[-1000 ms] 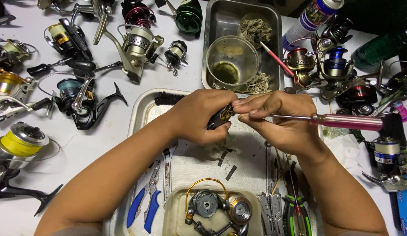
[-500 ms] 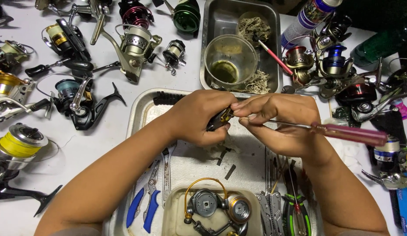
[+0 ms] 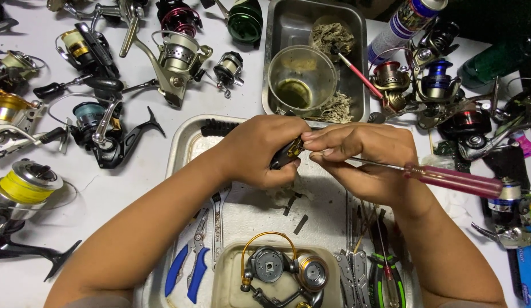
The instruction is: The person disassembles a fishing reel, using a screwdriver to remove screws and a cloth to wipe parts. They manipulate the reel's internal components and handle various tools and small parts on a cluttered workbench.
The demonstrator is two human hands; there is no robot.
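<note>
Reel part (image 3: 289,152) gripped in left hand (image 3: 259,151); right hand (image 3: 362,159) beside it, holding screwdriver (image 3: 448,178).

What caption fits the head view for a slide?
Left hand grips a small black-and-gold reel part; right hand holds a red-handled screwdriver above a metal tray.
</note>
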